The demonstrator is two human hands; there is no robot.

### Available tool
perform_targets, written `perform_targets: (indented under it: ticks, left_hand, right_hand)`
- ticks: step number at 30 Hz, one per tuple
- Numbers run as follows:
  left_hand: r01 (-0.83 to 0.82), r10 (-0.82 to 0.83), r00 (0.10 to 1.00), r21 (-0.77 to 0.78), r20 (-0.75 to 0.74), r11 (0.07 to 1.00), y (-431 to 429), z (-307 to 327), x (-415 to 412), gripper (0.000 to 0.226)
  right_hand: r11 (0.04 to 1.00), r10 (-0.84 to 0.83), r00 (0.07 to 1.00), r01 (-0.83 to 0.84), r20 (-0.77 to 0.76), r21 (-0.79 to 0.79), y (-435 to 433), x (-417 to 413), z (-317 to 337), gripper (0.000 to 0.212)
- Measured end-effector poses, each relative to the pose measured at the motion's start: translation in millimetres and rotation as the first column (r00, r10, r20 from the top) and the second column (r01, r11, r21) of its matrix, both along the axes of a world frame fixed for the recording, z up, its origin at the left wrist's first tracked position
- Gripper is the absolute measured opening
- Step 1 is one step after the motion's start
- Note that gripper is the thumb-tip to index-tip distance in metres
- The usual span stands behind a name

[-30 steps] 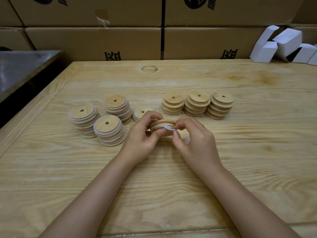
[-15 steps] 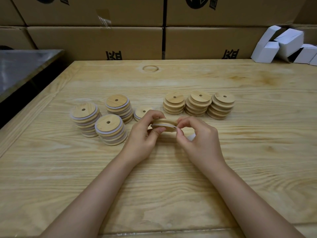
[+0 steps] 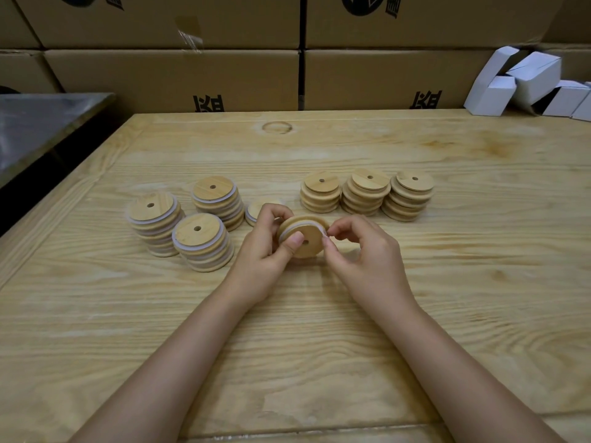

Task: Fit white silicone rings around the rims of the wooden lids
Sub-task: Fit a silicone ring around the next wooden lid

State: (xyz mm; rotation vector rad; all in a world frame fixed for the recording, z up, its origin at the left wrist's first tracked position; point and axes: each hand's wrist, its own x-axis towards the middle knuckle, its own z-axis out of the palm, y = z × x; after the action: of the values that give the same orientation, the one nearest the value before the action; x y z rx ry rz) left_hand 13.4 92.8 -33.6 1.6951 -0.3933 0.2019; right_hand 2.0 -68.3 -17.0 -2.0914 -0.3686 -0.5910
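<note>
A pale wooden surface (image 3: 319,330) with strong grain fills most of the view, and a ring-shaped knot (image 3: 277,126) sits near its far edge. Behind it stand stacked brown cardboard boxes (image 3: 172,78) with black printed marks (image 3: 208,103) (cut off, so unreadable), and one upper box bears a strip of clear tape (image 3: 188,33). Small white cartons (image 3: 531,78) lie tumbled at the far right. A dark metal-topped table (image 3: 41,123) stands at the left.
</note>
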Motion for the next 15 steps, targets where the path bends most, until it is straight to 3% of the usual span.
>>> perform_targets:
  ticks: [4, 8, 15]
  left_hand:
    - [0.044, -0.045, 0.998, -0.031, -0.033, 0.999, -0.2, 2.2, -0.9, 0.02]
    - [-0.011, 0.003, 0.999, 0.163, 0.049, 0.986, -0.2, 1.3, 1.1, 0.027]
    - [-0.129, 0.092, 0.983, 0.242, 0.158, 0.962, 3.4, 1.1, 4.0, 0.03]
  right_hand:
    - [0.999, -0.007, 1.0, 0.006, 0.021, 0.036, -0.7, 0.4, -2.2, 0.011]
    - [1.0, -0.027, 0.996, 0.025, 0.09, 0.016, -2.7, 0.2, -1.0, 0.011]
    - [0.999, 0.019, 0.986, -0.014, 0.163, -0.035, -2.4, -1.7, 0.2, 0.007]
